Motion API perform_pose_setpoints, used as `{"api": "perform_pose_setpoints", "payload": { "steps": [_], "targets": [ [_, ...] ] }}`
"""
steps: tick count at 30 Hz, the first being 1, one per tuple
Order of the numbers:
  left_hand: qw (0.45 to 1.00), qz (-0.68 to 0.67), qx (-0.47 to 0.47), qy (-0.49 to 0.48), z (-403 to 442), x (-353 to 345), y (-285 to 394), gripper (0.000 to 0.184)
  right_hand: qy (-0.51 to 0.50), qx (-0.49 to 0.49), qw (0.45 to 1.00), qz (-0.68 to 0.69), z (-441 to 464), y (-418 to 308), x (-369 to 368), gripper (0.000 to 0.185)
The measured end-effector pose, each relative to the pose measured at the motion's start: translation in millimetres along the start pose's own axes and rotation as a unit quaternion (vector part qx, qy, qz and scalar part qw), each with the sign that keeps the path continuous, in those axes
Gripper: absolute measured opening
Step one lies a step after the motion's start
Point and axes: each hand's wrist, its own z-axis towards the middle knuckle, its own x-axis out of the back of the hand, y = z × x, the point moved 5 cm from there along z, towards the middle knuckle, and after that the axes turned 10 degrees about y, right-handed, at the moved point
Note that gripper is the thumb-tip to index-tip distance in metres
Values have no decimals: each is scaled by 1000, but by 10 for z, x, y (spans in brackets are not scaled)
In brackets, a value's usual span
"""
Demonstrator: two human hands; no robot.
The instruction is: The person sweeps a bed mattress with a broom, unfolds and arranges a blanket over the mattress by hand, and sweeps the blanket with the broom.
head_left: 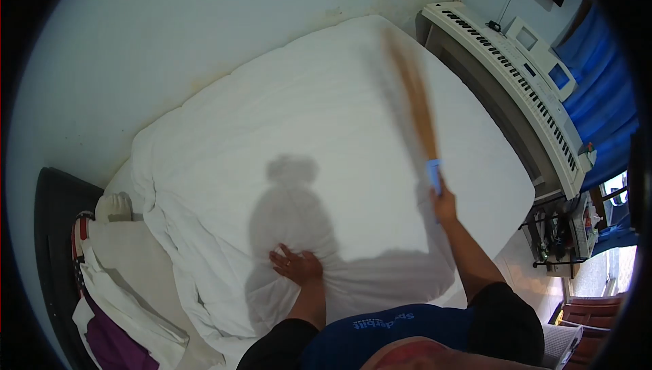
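Note:
My right hand (pixel 445 206) grips the blue handle of a hand broom (pixel 418 102) with long brown bristles. The broom points away from me over the right half of a white comforter (pixel 224 146), its far tip blurred by motion. Whether the bristles touch the cloth I cannot tell. With fingers spread, my left hand (pixel 297 265) presses on the comforter near the bed's front edge. Creases run out from under that palm.
A white keyboard piano (pixel 523 78) stands along the bed's right side, by blue curtains (pixel 604 91). Pillows (pixel 129 254) and a purple cloth (pixel 119 336) lie beside the dark headboard (pixel 58 234) at left. A wire rack (pixel 557 234) is at lower right.

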Motion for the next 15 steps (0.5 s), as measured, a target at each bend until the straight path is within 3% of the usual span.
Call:
{"api": "perform_pose_setpoints", "payload": {
  "steps": [2, 3, 6, 7, 8, 9, 10, 11, 13, 15],
  "targets": [
    [1000, 8, -7, 4, -16, -42, 1, 66, -114, 139, 983, -44, -200, -429, -322, 43],
    [1000, 14, -9, 6, -25, -69, 0, 67, -112, 138, 983, -42, -119, -452, -316, 43],
    [999, 35, -15, 12, 31, -112, -13, 67, -264, 276, 916, -122, 22, -588, -542, 29],
    [999, 30, -21, 15, 36, -111, -20, 67, -241, 166, 927, -235, 381, -94, -645, 22],
    [999, 24, -26, 16, 14, -105, -32, 67, -164, 202, 931, -256, 811, 339, -626, 29],
    [999, 15, -29, 17, -2, -109, -23, 67, -68, 123, 942, -306, 1279, 595, -423, 32],
    [999, 16, -25, 18, -14, -126, -13, 67, -47, 54, 925, -374, 1768, 979, -294, 34],
    [999, 17, -26, 22, -20, -141, -15, 67, -10, -2, 947, -320, 2051, 865, -74, 42],
    [999, 23, -32, 27, -7, -149, -42, 66, 161, -4, 961, -224, 2642, 1223, -164, 52],
    [999, 22, -27, 21, -4, -133, -37, 66, 174, -12, 971, -165, 2633, 739, -295, 51]
  ]
}}
